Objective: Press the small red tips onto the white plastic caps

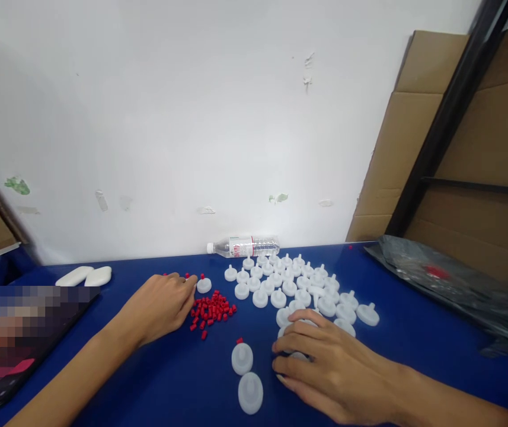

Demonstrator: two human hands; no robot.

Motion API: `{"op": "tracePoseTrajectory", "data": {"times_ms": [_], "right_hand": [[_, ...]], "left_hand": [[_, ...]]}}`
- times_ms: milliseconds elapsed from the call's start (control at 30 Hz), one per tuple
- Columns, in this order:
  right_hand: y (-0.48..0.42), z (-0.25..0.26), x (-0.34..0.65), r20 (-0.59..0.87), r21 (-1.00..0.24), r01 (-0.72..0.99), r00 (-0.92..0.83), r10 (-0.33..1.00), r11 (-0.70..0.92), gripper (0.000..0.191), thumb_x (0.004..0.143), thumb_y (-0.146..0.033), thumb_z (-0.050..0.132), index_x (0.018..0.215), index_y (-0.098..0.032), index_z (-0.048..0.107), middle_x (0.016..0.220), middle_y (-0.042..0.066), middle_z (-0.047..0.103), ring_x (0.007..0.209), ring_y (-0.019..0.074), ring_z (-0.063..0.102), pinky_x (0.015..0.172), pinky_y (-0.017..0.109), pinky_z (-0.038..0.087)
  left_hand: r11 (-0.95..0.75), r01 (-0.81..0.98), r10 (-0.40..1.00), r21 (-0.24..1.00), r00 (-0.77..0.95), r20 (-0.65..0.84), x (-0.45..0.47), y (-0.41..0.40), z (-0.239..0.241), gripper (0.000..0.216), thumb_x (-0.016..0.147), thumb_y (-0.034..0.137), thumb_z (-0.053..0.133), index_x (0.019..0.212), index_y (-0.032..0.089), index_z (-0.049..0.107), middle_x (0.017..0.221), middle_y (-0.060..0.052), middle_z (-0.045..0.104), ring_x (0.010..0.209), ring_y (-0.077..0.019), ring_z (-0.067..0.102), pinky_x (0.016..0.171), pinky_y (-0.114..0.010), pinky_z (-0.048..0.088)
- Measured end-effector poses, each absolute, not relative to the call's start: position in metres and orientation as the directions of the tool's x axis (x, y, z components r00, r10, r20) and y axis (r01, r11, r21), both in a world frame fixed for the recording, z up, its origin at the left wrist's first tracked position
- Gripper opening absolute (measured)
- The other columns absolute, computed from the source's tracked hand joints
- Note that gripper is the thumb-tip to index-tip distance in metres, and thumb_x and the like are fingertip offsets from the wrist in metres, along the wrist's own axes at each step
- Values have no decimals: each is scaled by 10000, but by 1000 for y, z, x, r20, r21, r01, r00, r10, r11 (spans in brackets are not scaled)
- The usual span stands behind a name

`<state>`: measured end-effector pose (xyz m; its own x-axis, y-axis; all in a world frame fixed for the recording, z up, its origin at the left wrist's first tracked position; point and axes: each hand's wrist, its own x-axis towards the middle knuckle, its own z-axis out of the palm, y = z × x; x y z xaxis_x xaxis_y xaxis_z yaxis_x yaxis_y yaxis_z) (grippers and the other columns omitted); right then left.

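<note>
My left hand (168,305) is on the left of the blue table, palm down, with its fingers bent and pressed together. Whatever they hold, if anything, is hidden. Its fingertips are beside a white round lid with a nozzle (204,286), which has a red tip on top. Just right of this hand lies a heap of small red caps (213,308). My right hand (325,362) reaches over the near edge of a spread of white nozzle lids (289,287), fingers apart. Parts of several lids show under and between those fingers.
Two white lids (251,393) lie between my hands, a red cap (239,340) behind the farther one. A plastic bottle (245,246) lies along the wall. A blurred-out screen (9,350) and white cases (98,276) are left; a grey plastic bag (449,290) is right.
</note>
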<state>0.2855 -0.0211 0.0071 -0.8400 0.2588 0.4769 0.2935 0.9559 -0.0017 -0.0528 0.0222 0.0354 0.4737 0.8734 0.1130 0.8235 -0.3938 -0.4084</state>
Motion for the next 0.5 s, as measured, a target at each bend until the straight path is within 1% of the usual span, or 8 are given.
{"op": "tracePoseTrajectory", "data": {"times_ms": [67, 133, 200, 300, 367, 400, 433, 500], "right_hand": [[-23, 11, 286, 491, 9, 299, -833, 256, 954, 203, 1023, -223, 569, 1202, -202, 662, 1159, 35, 721, 1018, 177, 643, 1084, 377, 406], [-28, 17, 286, 472, 41, 301, -846, 247, 953, 266, 1048, -251, 522, 1286, -226, 638, 1242, 56, 704, 1099, 191, 645, 1108, 396, 406], [-33, 24, 286, 413, 106, 291, -883, 224, 951, 325, 1077, -307, 472, 1378, -279, 593, 1375, 66, 652, 1215, 203, 620, 1138, 421, 403], [-39, 34, 283, 292, 231, 236, -942, 164, 944, 401, 1103, -373, 412, 1496, -347, 485, 1541, 57, 522, 1356, 204, 545, 1150, 428, 420], [-39, 39, 280, 204, 289, 180, -971, 123, 940, 425, 1119, -374, 356, 1536, -345, 433, 1580, 49, 474, 1404, 196, 505, 1134, 412, 450], [-39, 41, 279, 167, 302, 153, -980, 106, 941, 426, 1125, -364, 334, 1539, -338, 430, 1585, 41, 468, 1411, 191, 499, 1126, 403, 461], [-38, 42, 278, 148, 305, 135, -985, 93, 943, 422, 1129, -353, 323, 1532, -330, 444, 1581, 32, 473, 1409, 188, 504, 1124, 399, 466], [-37, 44, 278, 156, 289, 126, -984, 83, 949, 402, 1127, -319, 345, 1501, -311, 492, 1554, 19, 510, 1385, 186, 532, 1135, 398, 459]], "left_hand": [[-410, 823, 859, -394, 493, 136, -47, 18, 37, 310, 1030, 201, 320, 1052, 162, 627, 844, -98, 696, 806, -294, 673, 619, -368, 455], [-446, 819, 829, -361, 530, 178, -41, 14, 37, 288, 1028, 217, 341, 1072, 170, 622, 917, -102, 685, 894, -295, 644, 642, -367, 469], [-489, 817, 793, -304, 562, 234, -36, 11, 37, 266, 1023, 238, 378, 1077, 177, 631, 979, -107, 669, 963, -298, 607, 677, -372, 487], [-546, 809, 747, -218, 588, 310, -31, 9, 33, 265, 1027, 264, 412, 1120, 183, 647, 1061, -111, 654, 1051, -300, 567, 819, -420, 511], [-577, 800, 731, -168, 596, 332, -27, 9, 28, 279, 1038, 275, 416, 1160, 187, 651, 1104, -111, 651, 1083, -297, 556, 908, -456, 499], [-587, 797, 728, -143, 597, 337, -26, 9, 25, 285, 1042, 280, 418, 1177, 187, 651, 1121, -112, 650, 1087, -294, 556, 929, -464, 495], [-593, 796, 730, -120, 594, 338, -25, 8, 23, 289, 1044, 285, 421, 1190, 186, 650, 1134, -113, 649, 1089, -290, 558, 936, -463, 495], [-595, 800, 740, -83, 585, 332, -24, 8, 20, 291, 1047, 292, 430, 1201, 186, 653, 1147, -113, 649, 1083, -282, 568, 936, -455, 500]]}}
